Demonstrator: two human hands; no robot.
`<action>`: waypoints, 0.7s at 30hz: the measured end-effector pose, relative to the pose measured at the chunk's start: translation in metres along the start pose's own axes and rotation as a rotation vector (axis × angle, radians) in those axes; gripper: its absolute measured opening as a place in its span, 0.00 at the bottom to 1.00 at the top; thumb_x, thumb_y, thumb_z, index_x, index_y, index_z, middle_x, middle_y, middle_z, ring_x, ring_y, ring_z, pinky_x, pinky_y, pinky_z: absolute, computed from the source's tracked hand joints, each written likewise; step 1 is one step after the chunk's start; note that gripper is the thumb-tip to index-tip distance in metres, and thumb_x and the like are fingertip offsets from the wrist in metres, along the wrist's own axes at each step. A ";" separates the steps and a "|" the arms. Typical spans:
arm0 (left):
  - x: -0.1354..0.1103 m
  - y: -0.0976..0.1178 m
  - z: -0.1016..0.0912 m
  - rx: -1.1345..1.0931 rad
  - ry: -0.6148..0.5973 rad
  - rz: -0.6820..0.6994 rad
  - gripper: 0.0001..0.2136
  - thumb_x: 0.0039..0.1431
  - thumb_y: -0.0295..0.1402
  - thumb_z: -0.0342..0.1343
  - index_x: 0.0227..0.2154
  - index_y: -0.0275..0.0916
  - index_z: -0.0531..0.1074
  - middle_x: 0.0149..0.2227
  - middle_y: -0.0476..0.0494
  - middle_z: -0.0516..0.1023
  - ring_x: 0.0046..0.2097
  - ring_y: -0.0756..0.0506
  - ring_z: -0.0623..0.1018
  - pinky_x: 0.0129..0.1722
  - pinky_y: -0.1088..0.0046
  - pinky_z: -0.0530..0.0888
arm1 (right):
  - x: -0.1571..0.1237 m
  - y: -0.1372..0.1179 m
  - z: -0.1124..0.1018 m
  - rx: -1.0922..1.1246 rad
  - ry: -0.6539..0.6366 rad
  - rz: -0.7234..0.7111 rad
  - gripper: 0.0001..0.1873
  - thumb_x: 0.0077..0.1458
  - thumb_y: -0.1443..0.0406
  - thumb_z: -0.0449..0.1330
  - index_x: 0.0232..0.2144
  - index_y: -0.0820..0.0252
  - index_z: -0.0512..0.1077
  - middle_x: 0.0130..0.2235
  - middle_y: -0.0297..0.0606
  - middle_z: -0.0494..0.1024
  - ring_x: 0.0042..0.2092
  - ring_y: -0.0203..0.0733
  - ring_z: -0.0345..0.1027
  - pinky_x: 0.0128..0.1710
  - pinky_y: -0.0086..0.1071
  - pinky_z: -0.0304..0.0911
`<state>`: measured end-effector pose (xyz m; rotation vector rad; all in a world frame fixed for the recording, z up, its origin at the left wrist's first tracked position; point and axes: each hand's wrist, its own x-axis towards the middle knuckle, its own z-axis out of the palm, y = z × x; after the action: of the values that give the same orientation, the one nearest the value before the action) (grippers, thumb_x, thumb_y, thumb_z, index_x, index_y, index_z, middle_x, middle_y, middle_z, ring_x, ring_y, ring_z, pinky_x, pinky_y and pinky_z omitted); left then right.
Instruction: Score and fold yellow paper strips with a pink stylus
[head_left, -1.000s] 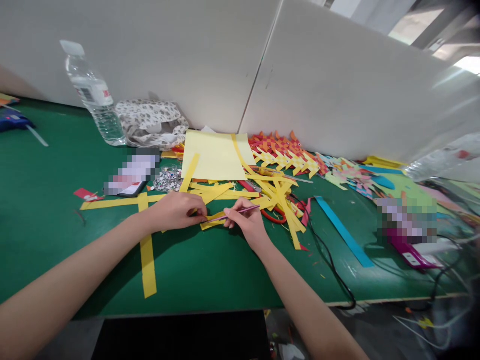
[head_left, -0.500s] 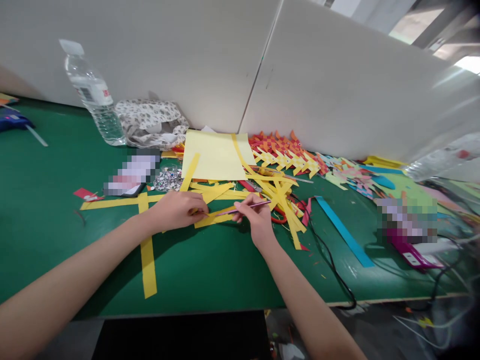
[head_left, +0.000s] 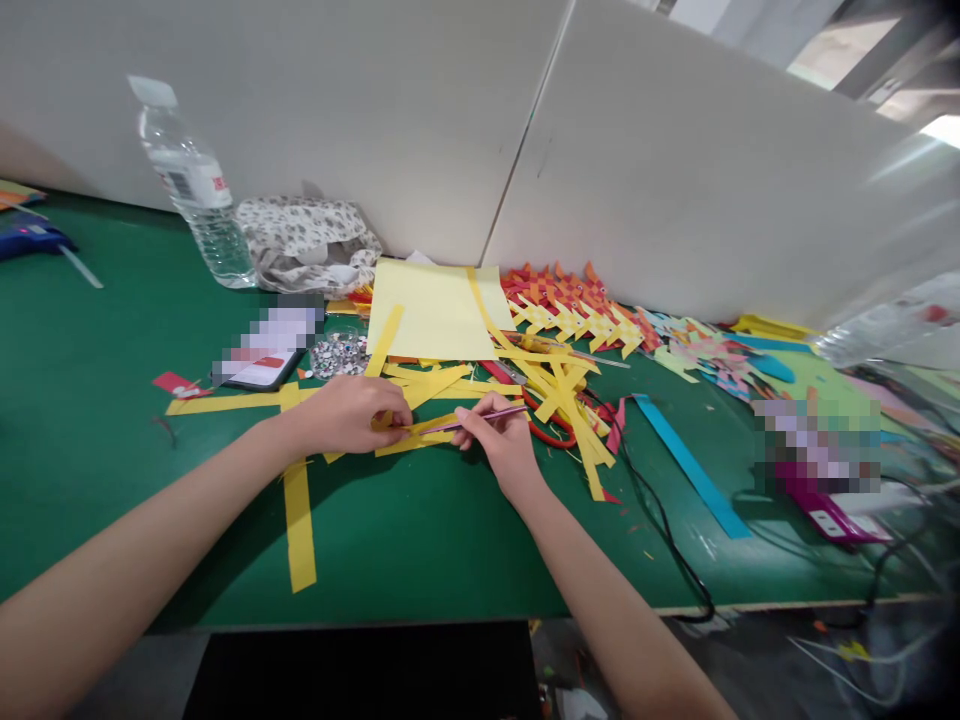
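Note:
My left hand [head_left: 349,412] is closed, pinching one end of a yellow paper strip [head_left: 416,436] that lies on the green table [head_left: 112,380]. My right hand [head_left: 501,438] is closed round a thin pink-purple stick [head_left: 472,420], whose tip points left onto the strip near my left fingers. More loose yellow strips [head_left: 525,375] lie heaped just behind both hands, with red-handled scissors [head_left: 544,425] partly under them.
A water bottle [head_left: 195,190] and patterned cloth pouch [head_left: 307,240] stand at the back by the white partition. A yellow sheet [head_left: 427,310], a dish of googly eyes [head_left: 337,355], folded paper shapes [head_left: 577,305], a blue strip [head_left: 690,465] and a black cable [head_left: 667,530] lie around.
My right hand drew the stick to the right along the strip, then came back a little to the left. The strip shifted slightly under my left fingers.

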<state>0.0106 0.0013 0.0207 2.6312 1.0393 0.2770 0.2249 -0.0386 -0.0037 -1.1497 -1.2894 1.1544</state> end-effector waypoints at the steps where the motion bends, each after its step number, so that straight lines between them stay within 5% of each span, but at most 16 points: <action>1: 0.000 -0.001 0.000 -0.004 0.004 0.004 0.08 0.54 0.35 0.51 0.31 0.43 0.75 0.35 0.51 0.77 0.36 0.50 0.75 0.30 0.77 0.65 | 0.000 0.000 0.000 -0.002 0.005 -0.004 0.14 0.48 0.59 0.64 0.21 0.58 0.64 0.18 0.31 0.75 0.20 0.34 0.66 0.23 0.28 0.63; 21: 0.000 0.000 0.002 0.007 0.062 0.042 0.06 0.51 0.33 0.54 0.26 0.42 0.76 0.30 0.52 0.78 0.32 0.51 0.75 0.28 0.78 0.62 | 0.003 0.003 -0.003 0.024 0.033 0.013 0.12 0.48 0.61 0.64 0.22 0.58 0.65 0.19 0.31 0.75 0.22 0.33 0.66 0.25 0.27 0.62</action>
<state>0.0113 0.0010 0.0187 2.6681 1.0073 0.3666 0.2282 -0.0357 -0.0063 -1.1565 -1.2417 1.1523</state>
